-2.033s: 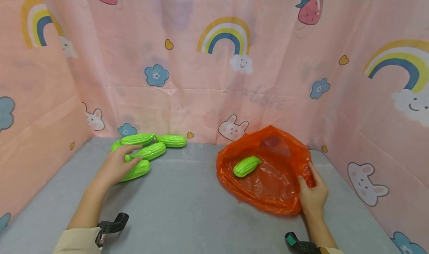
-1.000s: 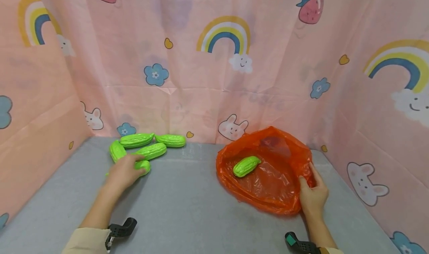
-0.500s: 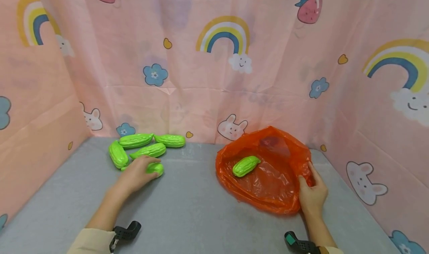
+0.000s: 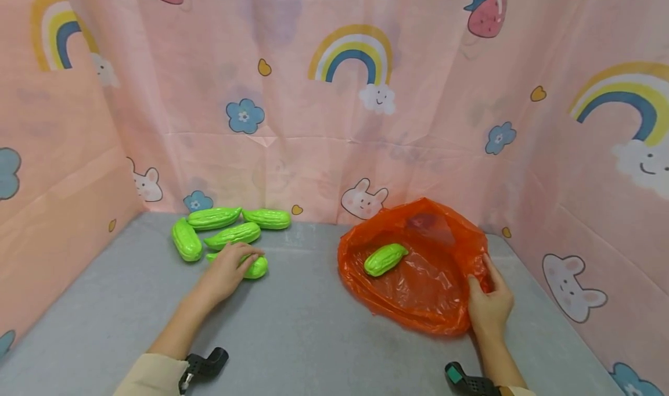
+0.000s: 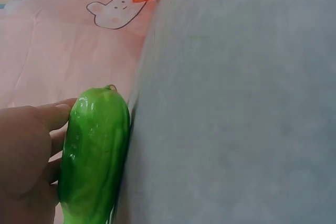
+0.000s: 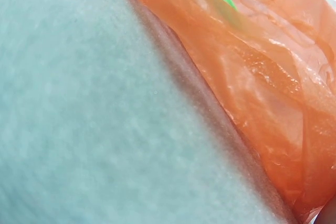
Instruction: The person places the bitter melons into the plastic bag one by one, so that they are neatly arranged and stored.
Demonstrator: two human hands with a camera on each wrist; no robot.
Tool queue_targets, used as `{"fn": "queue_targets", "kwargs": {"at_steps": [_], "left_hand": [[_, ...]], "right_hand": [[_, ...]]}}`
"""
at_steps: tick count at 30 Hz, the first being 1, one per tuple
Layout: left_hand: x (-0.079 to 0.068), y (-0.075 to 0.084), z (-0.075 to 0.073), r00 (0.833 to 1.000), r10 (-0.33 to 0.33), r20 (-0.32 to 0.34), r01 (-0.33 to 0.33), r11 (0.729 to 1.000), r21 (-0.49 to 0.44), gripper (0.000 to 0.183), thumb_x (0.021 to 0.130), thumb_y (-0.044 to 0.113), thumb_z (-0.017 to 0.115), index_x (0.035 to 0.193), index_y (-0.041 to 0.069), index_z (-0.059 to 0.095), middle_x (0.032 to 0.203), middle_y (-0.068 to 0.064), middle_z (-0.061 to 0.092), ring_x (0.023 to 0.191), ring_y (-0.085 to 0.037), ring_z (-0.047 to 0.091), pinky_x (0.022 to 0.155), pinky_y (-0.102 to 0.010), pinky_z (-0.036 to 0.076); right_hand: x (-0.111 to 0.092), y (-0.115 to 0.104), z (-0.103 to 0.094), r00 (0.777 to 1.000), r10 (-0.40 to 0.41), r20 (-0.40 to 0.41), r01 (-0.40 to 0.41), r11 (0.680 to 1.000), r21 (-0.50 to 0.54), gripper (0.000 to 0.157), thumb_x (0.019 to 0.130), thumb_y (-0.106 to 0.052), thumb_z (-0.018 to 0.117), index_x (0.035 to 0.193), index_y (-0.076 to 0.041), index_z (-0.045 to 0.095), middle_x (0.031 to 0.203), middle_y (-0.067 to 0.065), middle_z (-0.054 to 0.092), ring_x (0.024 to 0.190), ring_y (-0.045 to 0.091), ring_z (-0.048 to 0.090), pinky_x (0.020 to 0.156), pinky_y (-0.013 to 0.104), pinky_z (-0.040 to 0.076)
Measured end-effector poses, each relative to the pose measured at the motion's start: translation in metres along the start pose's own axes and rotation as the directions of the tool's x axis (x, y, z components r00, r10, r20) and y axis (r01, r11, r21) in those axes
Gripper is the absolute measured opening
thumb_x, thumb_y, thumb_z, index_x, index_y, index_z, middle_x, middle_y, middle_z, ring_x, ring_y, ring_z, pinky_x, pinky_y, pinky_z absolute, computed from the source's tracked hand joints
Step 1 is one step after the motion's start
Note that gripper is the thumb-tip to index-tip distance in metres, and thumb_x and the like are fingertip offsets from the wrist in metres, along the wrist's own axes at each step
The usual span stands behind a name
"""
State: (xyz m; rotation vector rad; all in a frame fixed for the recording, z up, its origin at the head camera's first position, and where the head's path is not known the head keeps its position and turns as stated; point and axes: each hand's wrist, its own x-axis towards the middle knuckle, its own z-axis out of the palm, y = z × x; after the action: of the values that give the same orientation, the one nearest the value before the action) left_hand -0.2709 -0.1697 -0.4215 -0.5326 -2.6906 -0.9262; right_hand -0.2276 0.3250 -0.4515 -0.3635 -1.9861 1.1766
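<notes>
My left hand [image 4: 230, 271] holds a green, ridged bitter gourd [image 4: 257, 267] low over the grey table, fingers lying across it. In the left wrist view this gourd [image 5: 94, 153] shows its stem end, with fingertips along its far side. My right hand [image 4: 490, 303] grips the right rim of an orange plastic bag [image 4: 418, 320], thumb inside and fingers outside. The bag's mouth is wide and faces up. One bitter gourd [image 4: 385, 259] lies inside it. In the right wrist view the bag's wall [image 6: 262, 108] fills the right side.
Several more bitter gourds lie at the back left: one upright-lying gourd [image 4: 186, 240], one by the wall [image 4: 213, 218], one to its right [image 4: 267, 219] and one in front [image 4: 233, 235]. A pink printed curtain [image 4: 292, 169] encloses the grey tabletop [image 4: 313, 349].
My left hand has come down from above the pile onto the nearest bitter gourd and shifted it rightward, apart from the others. The right hand and bag have stayed in place.
</notes>
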Motion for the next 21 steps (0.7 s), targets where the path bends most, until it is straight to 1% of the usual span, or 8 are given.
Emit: {"fn": "queue_targets", "kwargs": {"at_steps": [3, 5, 6, 8, 10, 12, 17, 21], "left_hand": [[0.001, 0.002, 0.002, 0.996, -0.038, -0.075, 0.039, 0.999, 0.011, 0.028, 0.096, 0.013, 0.067, 0.12, 0.0, 0.071, 0.126, -0.023, 0.067, 0.126, -0.045, 0.056, 0.115, -0.063, 0.034], [0.0, 0.006, 0.002, 0.98, -0.121, -0.156, 0.127, 0.992, 0.027, 0.039, 0.091, 0.02, 0.074, 0.123, -0.001, 0.069, 0.134, -0.027, 0.06, 0.128, -0.048, 0.05, 0.111, -0.062, 0.038], [-0.001, 0.008, 0.003, 0.964, -0.182, -0.196, 0.191, 0.981, 0.028, 0.047, 0.089, 0.024, 0.077, 0.127, -0.001, 0.066, 0.139, -0.029, 0.054, 0.13, -0.05, 0.046, 0.11, -0.061, 0.037], [-0.003, 0.013, 0.003, 0.918, -0.3, -0.259, 0.315, 0.949, 0.02, 0.064, 0.083, 0.032, 0.082, 0.135, 0.001, 0.06, 0.148, -0.032, 0.041, 0.136, -0.051, 0.035, 0.111, -0.063, 0.03], [-0.005, 0.018, 0.003, 0.869, -0.4, -0.29, 0.417, 0.909, -0.002, 0.082, 0.08, 0.039, 0.084, 0.144, 0.002, 0.05, 0.154, -0.033, 0.028, 0.139, -0.052, 0.025, 0.11, -0.065, 0.024], [-0.006, 0.021, 0.004, 0.837, -0.463, -0.292, 0.478, 0.878, -0.023, 0.094, 0.079, 0.043, 0.084, 0.152, 0.003, 0.039, 0.157, -0.034, 0.018, 0.141, -0.052, 0.018, 0.109, -0.067, 0.02], [-0.005, 0.02, 0.005, 0.807, -0.521, -0.278, 0.516, 0.851, -0.097, 0.106, 0.079, 0.042, 0.085, 0.157, 0.001, 0.027, 0.158, -0.035, 0.012, 0.142, -0.055, 0.017, 0.112, -0.068, 0.021], [-0.005, 0.016, 0.006, 0.817, -0.531, -0.225, 0.488, 0.845, -0.22, 0.105, 0.082, 0.032, 0.083, 0.158, 0.0, 0.018, 0.161, -0.033, 0.003, 0.149, -0.054, 0.009, 0.12, -0.065, 0.018]], "right_hand": [[0.0, 0.0, -0.001, 1.0, 0.005, 0.002, -0.005, 1.0, 0.0, 0.05, 0.096, -0.007, 0.06, 0.145, -0.018, 0.057, 0.146, 0.013, 0.058, 0.134, 0.009, 0.053, 0.111, 0.012, 0.039], [0.0, 0.001, -0.001, 1.0, 0.006, 0.003, -0.006, 1.0, 0.001, 0.05, 0.097, -0.007, 0.06, 0.145, -0.018, 0.057, 0.146, 0.013, 0.058, 0.135, 0.013, 0.054, 0.112, 0.013, 0.039], [0.0, 0.001, -0.001, 1.0, 0.008, 0.004, -0.008, 1.0, 0.0, 0.05, 0.097, -0.008, 0.06, 0.145, -0.018, 0.057, 0.146, 0.012, 0.058, 0.135, 0.013, 0.054, 0.111, 0.013, 0.039], [0.0, 0.001, -0.001, 1.0, 0.012, 0.004, -0.012, 1.0, 0.0, 0.049, 0.097, -0.008, 0.06, 0.145, -0.018, 0.056, 0.147, 0.012, 0.058, 0.135, 0.012, 0.054, 0.111, 0.013, 0.039], [0.0, 0.001, -0.001, 1.0, 0.018, -0.002, -0.018, 1.0, 0.002, 0.049, 0.097, -0.008, 0.06, 0.145, -0.018, 0.057, 0.147, 0.012, 0.058, 0.133, 0.01, 0.054, 0.111, 0.013, 0.039], [0.0, 0.001, -0.001, 1.0, 0.024, -0.008, -0.024, 1.0, 0.0, 0.049, 0.098, -0.009, 0.059, 0.145, -0.018, 0.057, 0.147, 0.012, 0.058, 0.131, 0.006, 0.054, 0.111, 0.012, 0.04], [0.0, 0.001, 0.0, 1.0, 0.028, -0.011, -0.028, 1.0, 0.002, 0.048, 0.098, -0.01, 0.059, 0.145, -0.018, 0.056, 0.146, 0.012, 0.059, 0.128, 0.008, 0.055, 0.109, 0.012, 0.041], [0.0, 0.001, 0.0, 0.999, 0.051, -0.008, -0.051, 0.999, -0.005, 0.048, 0.099, -0.012, 0.058, 0.146, -0.02, 0.055, 0.148, 0.01, 0.058, 0.132, 0.018, 0.055, 0.111, 0.015, 0.041]]}}
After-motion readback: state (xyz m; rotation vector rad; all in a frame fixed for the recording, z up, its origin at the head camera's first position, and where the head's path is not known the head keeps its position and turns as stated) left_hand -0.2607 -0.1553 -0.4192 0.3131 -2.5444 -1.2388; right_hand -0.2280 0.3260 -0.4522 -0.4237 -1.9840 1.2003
